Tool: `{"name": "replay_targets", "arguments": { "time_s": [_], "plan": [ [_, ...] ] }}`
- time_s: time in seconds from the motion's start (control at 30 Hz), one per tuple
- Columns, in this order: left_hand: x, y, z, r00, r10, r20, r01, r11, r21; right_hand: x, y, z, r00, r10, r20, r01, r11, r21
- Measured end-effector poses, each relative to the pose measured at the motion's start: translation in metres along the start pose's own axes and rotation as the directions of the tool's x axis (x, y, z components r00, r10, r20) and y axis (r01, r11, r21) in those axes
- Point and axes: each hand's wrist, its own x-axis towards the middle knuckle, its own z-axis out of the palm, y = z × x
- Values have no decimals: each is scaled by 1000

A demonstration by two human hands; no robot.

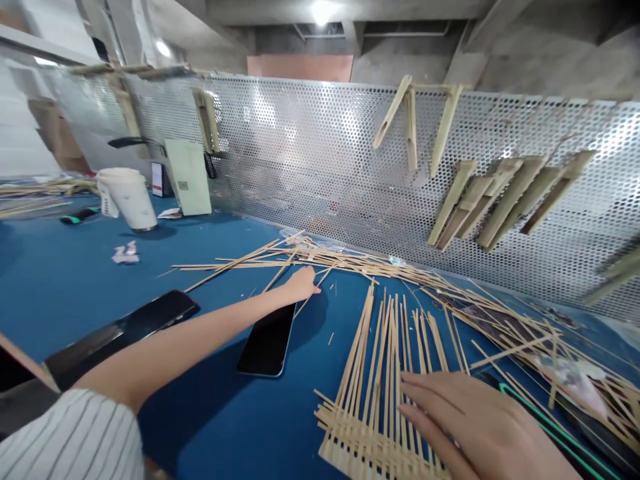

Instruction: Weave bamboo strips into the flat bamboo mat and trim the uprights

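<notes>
My left hand [302, 284] reaches out over the blue table, its fingers curled together at the near edge of a long pile of loose bamboo strips [360, 262]; what the fingers hold, if anything, is hidden. My right hand [475, 417] lies over the right part of a partly woven bamboo mat [373, 443], fingers stretched out and close together. From the weave, long strips fan away toward the pile. A black phone [267, 343] lies flat beneath my left wrist.
Another dark phone [160, 312] lies to the left. Beyond it stand a white cup [131, 200] and a pale green box [189, 177]. A perforated metal panel [300, 153] with bamboo pieces runs behind. A green-edged tool [545, 423] lies by my right hand.
</notes>
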Motion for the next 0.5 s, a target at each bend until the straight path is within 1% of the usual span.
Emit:
{"name": "replay_targets", "arguments": {
  "time_s": [0.1, 0.17, 0.33, 0.4, 0.5],
  "plan": [
    [14, -2, 9, 996, -68, 57, 75, 989, -129, 10, -8, 2, 999, -11, 49, 7, 998, 70],
    [19, -3, 11, 990, -92, 108, 114, 970, -215, 15, -10, 1, 997, 24, 72, -32, 993, 115],
    [18, 1, 6, 974, -85, 211, 165, 902, -398, 22, -8, -2, 993, 97, 73, -110, 973, 203],
    [15, 8, 1, 975, -62, 215, 156, 877, -454, 23, -2, -1, 987, 146, 65, -157, 961, 228],
    [8, 20, -9, 986, -19, 165, 104, 842, -529, 24, 12, -1, 968, 238, 74, -249, 932, 264]
  ]
}}
